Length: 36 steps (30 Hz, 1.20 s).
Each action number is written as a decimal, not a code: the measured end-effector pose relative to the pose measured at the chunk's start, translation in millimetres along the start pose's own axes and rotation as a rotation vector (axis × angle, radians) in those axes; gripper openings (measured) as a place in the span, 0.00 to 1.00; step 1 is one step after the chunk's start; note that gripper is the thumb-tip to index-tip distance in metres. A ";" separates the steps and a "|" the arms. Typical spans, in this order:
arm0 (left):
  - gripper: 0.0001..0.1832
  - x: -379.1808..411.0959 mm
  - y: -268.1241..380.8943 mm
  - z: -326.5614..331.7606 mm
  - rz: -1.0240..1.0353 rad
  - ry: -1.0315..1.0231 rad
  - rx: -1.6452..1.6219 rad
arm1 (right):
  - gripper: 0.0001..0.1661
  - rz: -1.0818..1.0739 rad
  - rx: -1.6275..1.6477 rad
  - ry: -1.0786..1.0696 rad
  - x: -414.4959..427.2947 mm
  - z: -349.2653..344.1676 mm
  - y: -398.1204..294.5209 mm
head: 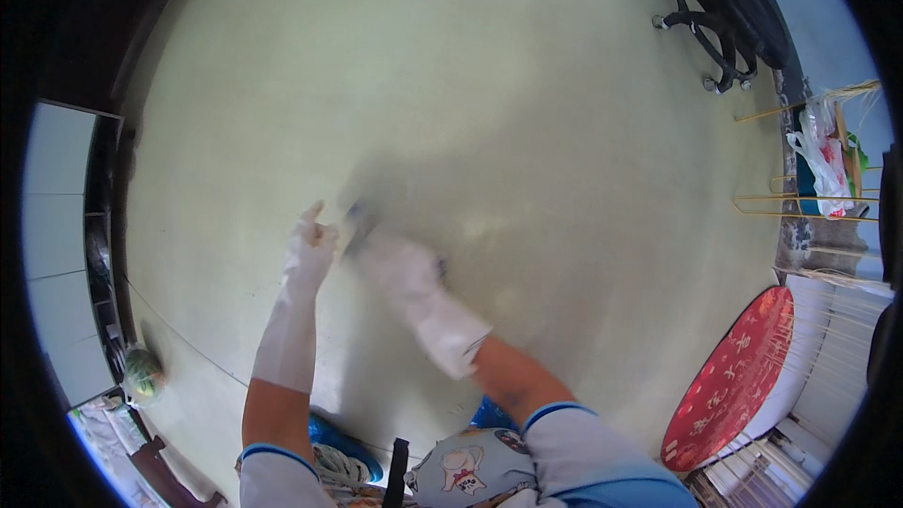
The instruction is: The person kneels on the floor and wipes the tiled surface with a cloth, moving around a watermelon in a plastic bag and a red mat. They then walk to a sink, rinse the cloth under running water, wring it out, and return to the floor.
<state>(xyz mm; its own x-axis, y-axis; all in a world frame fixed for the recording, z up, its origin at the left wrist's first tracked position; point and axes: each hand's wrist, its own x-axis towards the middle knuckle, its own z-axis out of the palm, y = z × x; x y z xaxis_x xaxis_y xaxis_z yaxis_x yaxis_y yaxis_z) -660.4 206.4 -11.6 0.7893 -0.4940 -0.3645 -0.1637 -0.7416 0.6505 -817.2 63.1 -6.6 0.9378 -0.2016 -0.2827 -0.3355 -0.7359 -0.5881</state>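
My left hand (317,234), in a long whitish glove, hangs over the pale smooth floor (451,106). Its index finger points forward while the other fingers curl, and I see nothing in it. Just to its right is my right hand (384,254), gloved the same way and smeared by motion. A dark grey-blue thing (358,226) shows at its fingertips, and a dark bit shows on the glove's other side, so the hand appears closed around it. Blur hides what that thing is. Blue coverings (346,441) are on my feet below the patterned apron (465,466).
A black wheeled swivel chair (734,21) stands at upper right. Below it are a gold wire rack (804,199) with plastic bags (825,162) and a leaning red oval board (734,381). White cabinets (60,233) line the left, near a bagged green round fruit (143,374).
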 end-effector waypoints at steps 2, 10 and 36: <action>0.29 -8.3 24.7 -30.0 0.046 0.103 -0.157 | 0.20 -0.210 0.266 -0.208 -29.3 38.3 -26.4; 0.28 -69.6 -118.6 -157.6 -0.023 0.053 0.114 | 0.33 0.132 1.069 0.054 -192.6 -52.5 66.3; 0.27 -78.2 -323.1 -231.7 -0.159 0.369 0.204 | 0.34 0.686 0.157 1.082 -171.3 -11.0 186.5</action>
<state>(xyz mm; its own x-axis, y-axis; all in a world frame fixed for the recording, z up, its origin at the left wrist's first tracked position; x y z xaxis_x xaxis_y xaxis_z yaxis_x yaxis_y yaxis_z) -532.1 589.8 -38.9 0.9662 -0.1991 -0.1637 -0.1072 -0.8879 0.4473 -1039.4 -46.7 -59.5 0.1410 -0.9787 0.1495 -0.7126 -0.2052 -0.6709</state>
